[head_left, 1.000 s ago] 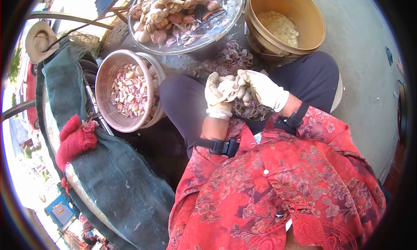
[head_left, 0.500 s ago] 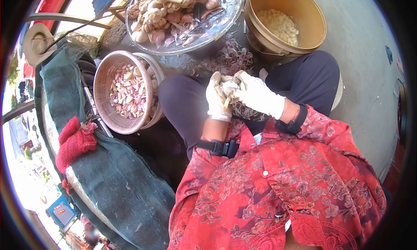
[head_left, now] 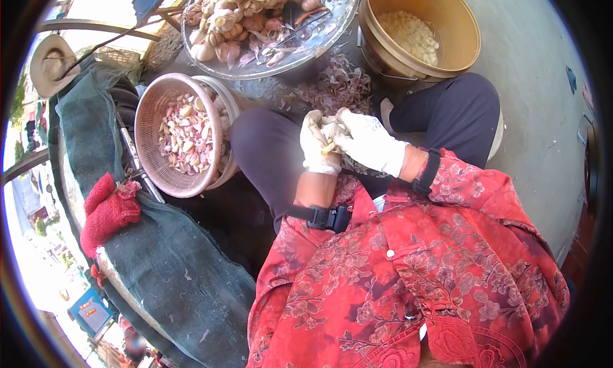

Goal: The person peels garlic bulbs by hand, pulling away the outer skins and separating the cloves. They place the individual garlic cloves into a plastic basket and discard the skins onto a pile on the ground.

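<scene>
Both my hands wear white gloves and meet above my lap. My left hand (head_left: 317,147) is closed around a garlic bulb (head_left: 328,148), of which only a yellowish stem end and a bit of pale skin show between the fingers. My right hand (head_left: 371,145) has its fingers bent and pressed against the same bulb from the other side. The gloves hide most of the garlic. Below and beyond the hands lies a heap of purplish garlic skins (head_left: 338,87).
A round metal tray (head_left: 255,74) ahead holds garlic bulbs and a thin tool with an orange handle (head_left: 311,15). At right stands a yellow bucket (head_left: 469,45) with peeled cloves (head_left: 415,39). At left, a pink basket (head_left: 148,122) contains loose cloves (head_left: 186,135). A red knitted item (head_left: 112,211) lies on dark green netting.
The hands have turned slightly together, with my right fingers lower over the garlic. The yellowish stem end has shifted a little up and left.
</scene>
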`<action>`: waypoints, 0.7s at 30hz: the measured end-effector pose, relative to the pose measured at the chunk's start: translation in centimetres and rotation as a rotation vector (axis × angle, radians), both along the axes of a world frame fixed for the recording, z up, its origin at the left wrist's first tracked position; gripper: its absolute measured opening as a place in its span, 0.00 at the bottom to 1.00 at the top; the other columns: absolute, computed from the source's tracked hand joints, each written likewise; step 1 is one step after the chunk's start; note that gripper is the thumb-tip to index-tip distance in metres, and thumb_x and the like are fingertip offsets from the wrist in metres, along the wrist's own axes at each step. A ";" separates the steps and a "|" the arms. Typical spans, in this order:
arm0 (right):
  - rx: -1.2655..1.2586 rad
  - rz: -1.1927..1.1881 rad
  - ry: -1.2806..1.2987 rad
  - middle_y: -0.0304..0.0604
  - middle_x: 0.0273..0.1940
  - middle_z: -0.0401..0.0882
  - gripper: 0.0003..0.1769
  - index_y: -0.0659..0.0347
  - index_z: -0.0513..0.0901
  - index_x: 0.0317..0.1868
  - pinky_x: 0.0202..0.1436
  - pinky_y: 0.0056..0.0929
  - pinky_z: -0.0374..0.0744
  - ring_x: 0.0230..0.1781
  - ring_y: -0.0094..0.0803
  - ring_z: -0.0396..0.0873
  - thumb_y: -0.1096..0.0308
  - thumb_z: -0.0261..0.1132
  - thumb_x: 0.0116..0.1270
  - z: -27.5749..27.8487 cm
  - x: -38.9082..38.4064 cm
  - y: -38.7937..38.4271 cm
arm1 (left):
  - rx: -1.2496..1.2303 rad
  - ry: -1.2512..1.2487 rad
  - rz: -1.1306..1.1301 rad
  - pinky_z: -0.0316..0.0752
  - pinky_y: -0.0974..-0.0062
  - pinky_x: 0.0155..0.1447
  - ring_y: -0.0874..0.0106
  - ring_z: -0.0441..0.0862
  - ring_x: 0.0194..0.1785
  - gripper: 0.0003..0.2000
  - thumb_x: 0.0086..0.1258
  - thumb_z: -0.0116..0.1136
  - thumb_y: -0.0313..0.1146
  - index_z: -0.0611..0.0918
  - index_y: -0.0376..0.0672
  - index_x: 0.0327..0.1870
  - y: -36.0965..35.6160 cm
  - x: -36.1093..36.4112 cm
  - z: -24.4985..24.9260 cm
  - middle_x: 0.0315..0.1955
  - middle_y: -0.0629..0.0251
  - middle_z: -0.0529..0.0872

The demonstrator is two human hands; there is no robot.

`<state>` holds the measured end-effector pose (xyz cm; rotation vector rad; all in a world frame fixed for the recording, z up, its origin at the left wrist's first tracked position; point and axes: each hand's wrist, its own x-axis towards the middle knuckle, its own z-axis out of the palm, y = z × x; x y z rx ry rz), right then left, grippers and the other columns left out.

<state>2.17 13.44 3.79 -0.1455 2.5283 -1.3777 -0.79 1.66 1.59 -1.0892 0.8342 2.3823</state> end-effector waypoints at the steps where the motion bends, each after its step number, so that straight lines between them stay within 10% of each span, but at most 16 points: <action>1: -0.001 -0.001 0.000 0.58 0.34 0.78 0.13 0.63 0.71 0.40 0.39 0.45 0.75 0.38 0.56 0.78 0.61 0.59 0.64 -0.1 0.0 -0.1 | -0.141 0.050 -0.016 0.70 0.69 0.18 0.65 0.73 0.14 0.14 0.64 0.51 0.40 0.75 0.44 0.20 0.2 0.1 0.3 0.15 0.62 0.77; 21: -0.269 -0.212 -0.047 0.50 0.34 0.82 0.22 0.65 0.79 0.42 0.33 0.37 0.77 0.31 0.43 0.81 0.50 0.56 0.69 -2.7 0.2 0.9 | 0.115 -0.064 -0.049 0.69 0.75 0.17 0.69 0.73 0.17 0.12 0.68 0.50 0.45 0.76 0.46 0.32 -0.1 0.2 -3.7 0.21 0.64 0.77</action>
